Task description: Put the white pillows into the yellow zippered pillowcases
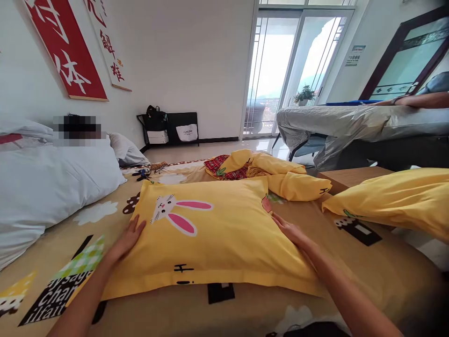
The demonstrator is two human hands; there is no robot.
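A yellow pillow [217, 234] with a pink-eared rabbit print lies flat on the bed in front of me. My left hand [128, 236] rests open on the pillow's left edge, fingers stretched out. My right hand [291, 230] lies open and flat on its right side, fingers pointing toward the far corner. Neither hand holds anything.
The bed sheet [56, 243] is tan with cartoon prints. White pillows [45, 182] are piled at the left. Crumpled yellow bedding [280, 175] lies beyond the pillow, and another yellow pillow [400, 199] is at the right. A person [414, 99] sits at the far right.
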